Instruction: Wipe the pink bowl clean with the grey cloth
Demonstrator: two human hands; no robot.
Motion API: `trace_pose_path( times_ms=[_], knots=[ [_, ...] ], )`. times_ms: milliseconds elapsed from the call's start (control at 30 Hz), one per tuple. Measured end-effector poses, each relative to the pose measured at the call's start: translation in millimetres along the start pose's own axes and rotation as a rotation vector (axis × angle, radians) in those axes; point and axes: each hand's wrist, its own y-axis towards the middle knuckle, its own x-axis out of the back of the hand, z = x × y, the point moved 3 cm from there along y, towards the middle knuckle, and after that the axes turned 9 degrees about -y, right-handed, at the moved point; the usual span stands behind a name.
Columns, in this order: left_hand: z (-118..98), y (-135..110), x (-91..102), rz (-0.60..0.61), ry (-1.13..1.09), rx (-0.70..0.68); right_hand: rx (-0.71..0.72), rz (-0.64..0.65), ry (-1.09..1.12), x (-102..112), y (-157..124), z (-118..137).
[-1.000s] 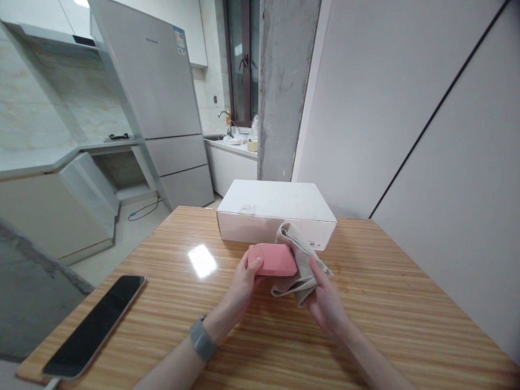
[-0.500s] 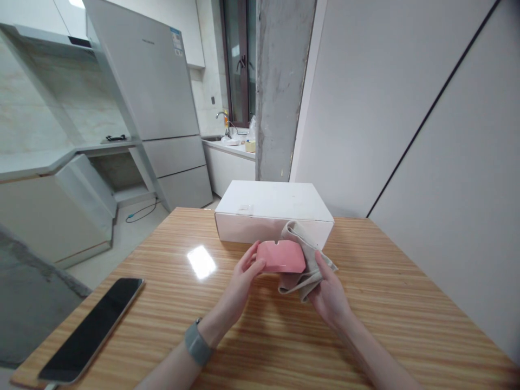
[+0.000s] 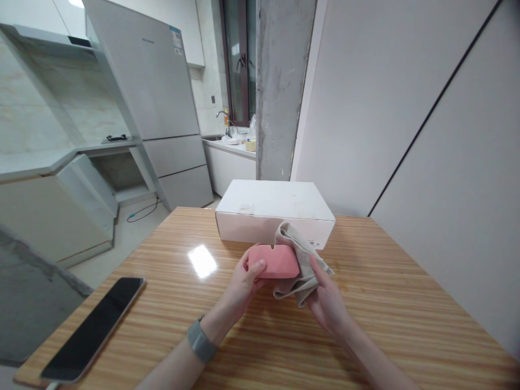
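My left hand [image 3: 242,279] grips the left end of a glossy pink ashtray [image 3: 274,262], with the thumb on its near side. A small notch shows in the ashtray's upper edge. My right hand [image 3: 327,295] is closed on a folded beige-grey cloth [image 3: 303,265], thumb on top. The cloth presses against the right end of the ashtray and wraps partly behind it. Both things are held above the wooden table [image 3: 390,319]. The fingers behind the ashtray and under the cloth are mostly hidden.
A white cardboard box [image 3: 274,200] lies just beyond my hands. At the table's left edge lies a black phone [image 3: 95,327] with a white cable. Behind stand a grey fridge [image 3: 150,97], a sink counter [image 3: 229,154] and a concrete pillar [image 3: 280,86].
The ashtray has moved slightly left and down, and tilted so that more of its flat face shows. The cloth and right hand have shifted a little left with it.
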Motion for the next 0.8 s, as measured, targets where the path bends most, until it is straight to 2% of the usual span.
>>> trace_pose_path(
  times_ms=[167,267,467,700,800],
  knots=[
    [3.2,3.2,7.7,-0.141,0.175,-0.061,0.036,0.009,0.014,-3.8,-2.4,-4.2],
    [5.9,4.4,7.7,-0.149,0.157,-0.053,0.039,0.004,0.009,-2.7,-0.1,-6.3],
    [0.4,2.7,0.1,-0.103,-0.009,0.1,0.063,-0.053,0.022,6.7,8.9,2.8],
    [-6.7,1.2,-8.9,0.063,0.026,-0.028,0.001,-0.07,0.059,10.5,7.9,5.9],
    [-5.1,0.3,-10.0,0.142,0.0,-0.002,-0.011,-0.039,0.079,7.2,5.8,5.1]
  ],
)
